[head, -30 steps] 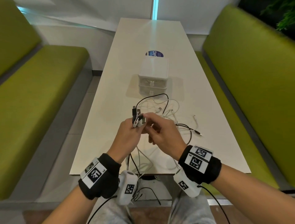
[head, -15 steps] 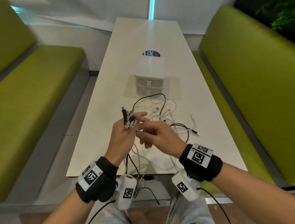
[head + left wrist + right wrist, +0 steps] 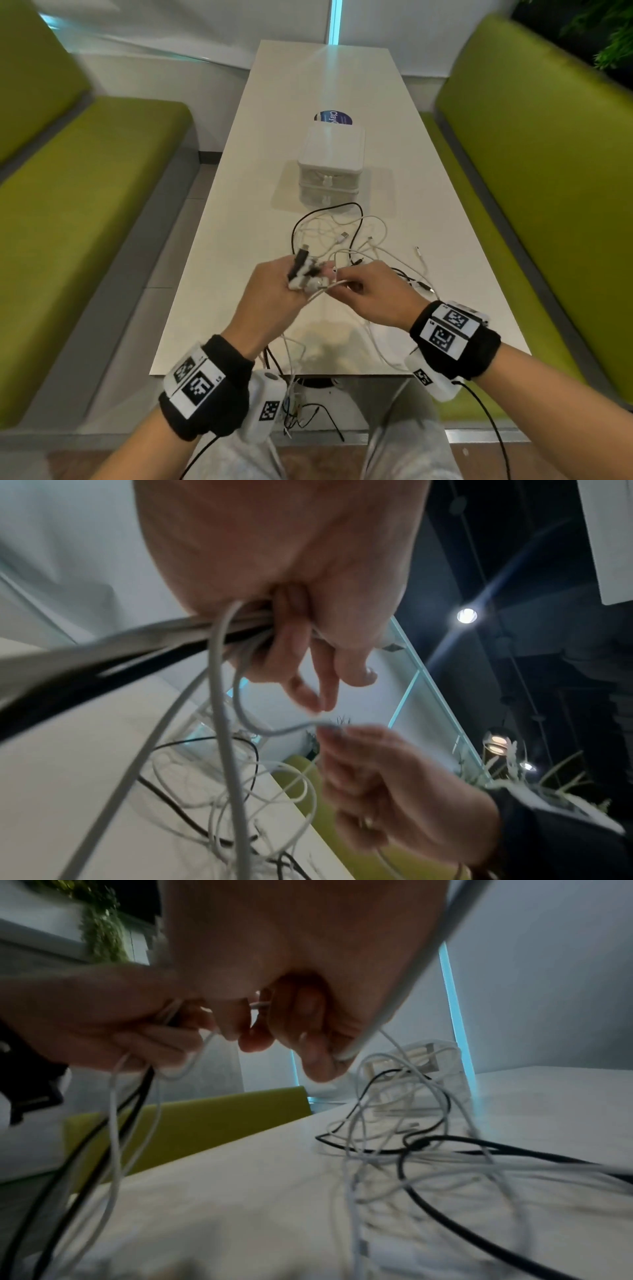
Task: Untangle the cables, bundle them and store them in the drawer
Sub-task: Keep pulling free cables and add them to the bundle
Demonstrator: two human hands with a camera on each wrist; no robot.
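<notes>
A tangle of white and black cables (image 3: 356,240) lies on the white table (image 3: 239,240), in front of a small white drawer unit (image 3: 330,164) whose drawers are closed. My left hand (image 3: 274,291) grips a bunch of cable ends (image 3: 303,269), plugs sticking up above the fist; in the left wrist view the cables (image 3: 219,631) run out of the palm. My right hand (image 3: 370,291), just to the right and touching it, pinches a white cable (image 3: 329,286); the right wrist view shows that white cable (image 3: 394,1001) crossing the curled fingers.
Loose cable ends (image 3: 298,404) hang over the table's near edge toward my lap. A round blue sticker (image 3: 333,117) lies behind the drawer unit. Green benches (image 3: 85,205) flank the table on both sides.
My right hand has closed in on the left hand and taken a white cable between its fingers. The left hand's bunch of plugs stayed raised over the table.
</notes>
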